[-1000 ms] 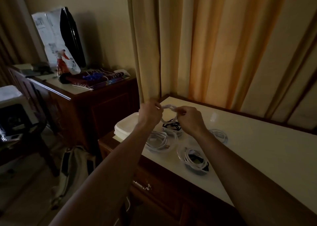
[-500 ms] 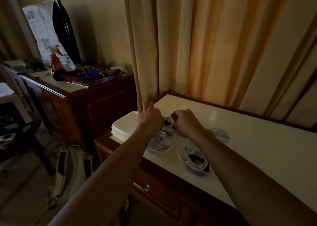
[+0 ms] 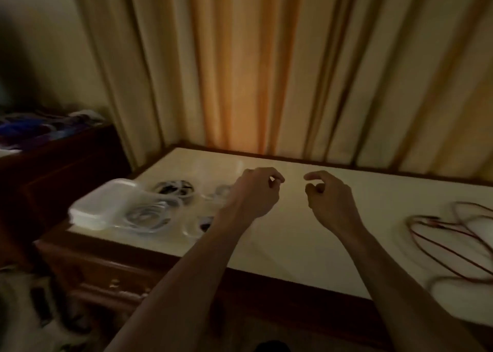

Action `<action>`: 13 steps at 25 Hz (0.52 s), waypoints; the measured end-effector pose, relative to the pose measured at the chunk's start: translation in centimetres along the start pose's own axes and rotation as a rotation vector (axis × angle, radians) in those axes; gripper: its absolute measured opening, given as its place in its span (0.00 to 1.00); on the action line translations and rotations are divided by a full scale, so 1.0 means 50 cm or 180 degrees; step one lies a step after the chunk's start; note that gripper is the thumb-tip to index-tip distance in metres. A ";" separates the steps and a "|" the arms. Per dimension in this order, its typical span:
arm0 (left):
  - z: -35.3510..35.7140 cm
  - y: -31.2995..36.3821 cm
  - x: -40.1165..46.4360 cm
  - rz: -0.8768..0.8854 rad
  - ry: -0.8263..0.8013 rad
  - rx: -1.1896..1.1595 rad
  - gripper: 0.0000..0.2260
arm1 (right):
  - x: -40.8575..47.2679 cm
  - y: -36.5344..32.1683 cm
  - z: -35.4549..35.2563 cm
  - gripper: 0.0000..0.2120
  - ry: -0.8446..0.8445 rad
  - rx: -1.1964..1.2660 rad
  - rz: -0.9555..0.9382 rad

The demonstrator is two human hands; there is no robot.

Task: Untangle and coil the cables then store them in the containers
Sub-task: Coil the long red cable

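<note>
Now both hands are empty, fingers loosely curled, above the middle of the table [image 3: 293, 234]. The red cable [image 3: 448, 234] lies loose by the right edge, its loops running toward the front; the right hand [image 3: 329, 200] is nearer than the left hand [image 3: 253, 194].

Cream-topped table [image 3: 293, 234] under cable coils [image 3: 145, 217]

On the table [image 3: 280, 245], a lidded container [image 3: 104, 205] sits at the near left corner, with coiled cables [image 3: 146, 215] just to its right and another coil [image 3: 174, 187] farther back. Both hands [image 3: 253, 194] [image 3: 329, 199] hover over the table's middle, apart from each other. A loose cable [image 3: 450, 234] lies at the right edge, and a curtain [image 3: 266, 66] hangs behind the table's far side.
</note>
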State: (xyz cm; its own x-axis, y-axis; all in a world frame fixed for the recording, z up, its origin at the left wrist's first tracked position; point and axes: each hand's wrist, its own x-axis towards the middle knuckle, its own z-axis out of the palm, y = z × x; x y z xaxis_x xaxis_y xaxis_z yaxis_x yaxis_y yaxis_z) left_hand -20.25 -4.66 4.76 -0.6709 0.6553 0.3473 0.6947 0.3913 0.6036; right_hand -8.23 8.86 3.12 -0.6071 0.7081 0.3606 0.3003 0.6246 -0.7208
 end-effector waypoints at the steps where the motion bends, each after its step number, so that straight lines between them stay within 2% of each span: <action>1: 0.042 0.041 -0.009 0.0107 -0.0086 -0.0155 0.09 | -0.019 0.039 -0.052 0.11 0.0116 -0.0110 0.0107; 6: 0.260 0.247 -0.081 0.0842 -0.0979 -0.0677 0.11 | -0.105 0.225 -0.277 0.11 0.0583 -0.0504 0.0441; 10: 0.400 0.346 -0.117 0.1532 -0.1636 -0.0414 0.24 | -0.145 0.318 -0.386 0.10 0.0983 -0.0708 0.0760; 12: 0.453 0.372 -0.119 0.1740 -0.1872 -0.0165 0.28 | -0.151 0.365 -0.427 0.12 0.0915 -0.1057 0.0874; 13: 0.472 0.382 -0.118 0.1767 -0.1924 -0.0035 0.28 | -0.151 0.386 -0.441 0.15 0.0689 -0.1273 0.0990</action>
State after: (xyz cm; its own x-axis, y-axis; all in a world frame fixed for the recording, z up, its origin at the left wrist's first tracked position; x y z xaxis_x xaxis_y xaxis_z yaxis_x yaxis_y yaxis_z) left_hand 3.09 14.20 -2.68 0.0277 0.9879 0.1526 0.8796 -0.0966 0.4658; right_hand 18.39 22.83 -0.48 -0.2926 0.9045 0.3102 0.7233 0.4216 -0.5469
